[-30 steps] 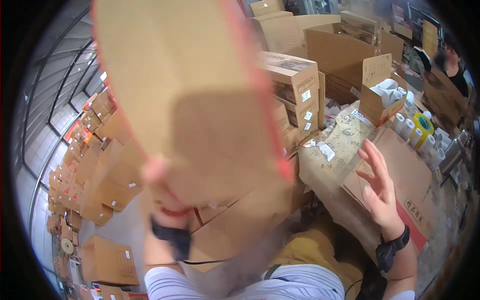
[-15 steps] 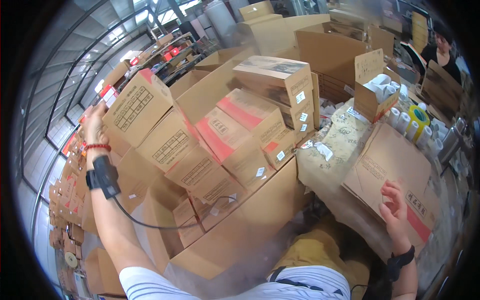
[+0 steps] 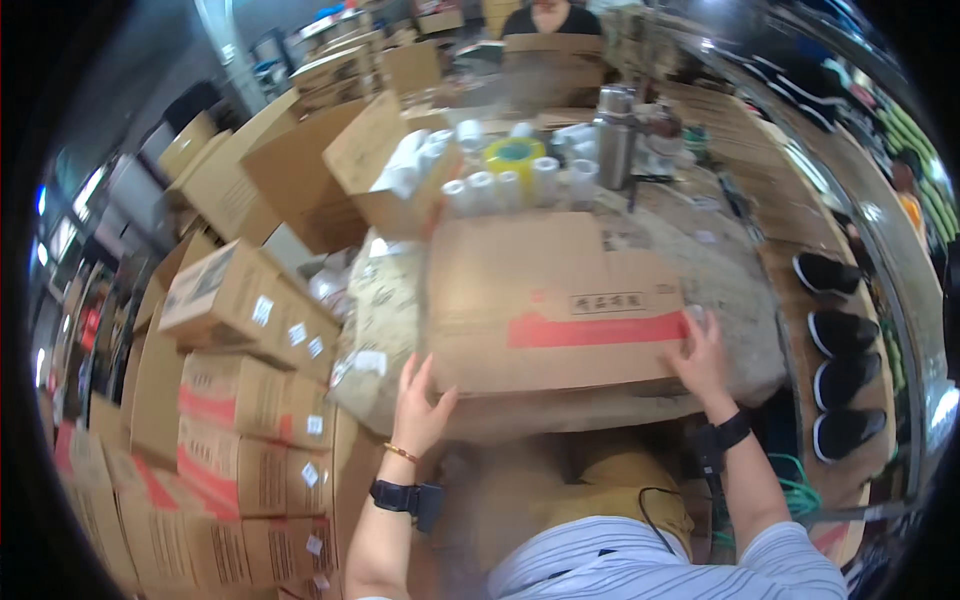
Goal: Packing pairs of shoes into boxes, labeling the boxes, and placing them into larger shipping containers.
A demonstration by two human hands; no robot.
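Observation:
A flattened brown cardboard box [image 3: 520, 290] with a red stripe lies on the covered worktable [image 3: 735, 300] before me. My left hand [image 3: 422, 405] is at its near left corner, fingers spread, holding nothing. At the right end of the red stripe is my right hand [image 3: 702, 355], fingers apart at the cardboard's edge; whether it touches is hard to tell. Both wrists wear black straps with small devices.
Behind the cardboard stand white rolls [image 3: 483, 190], a yellow tape roll [image 3: 514, 152], a steel flask [image 3: 614, 140] and an open carton [image 3: 385, 170]. Stacked boxes [image 3: 255, 395] fill the left. Black shoes [image 3: 845, 385] line a conveyor at right. A person [image 3: 552, 20] is across the table.
My view has swung right, from the stacked boxes to the table. My left hand has left the upper box of the stack and come to the flattened box; my right hand is at its right edge.

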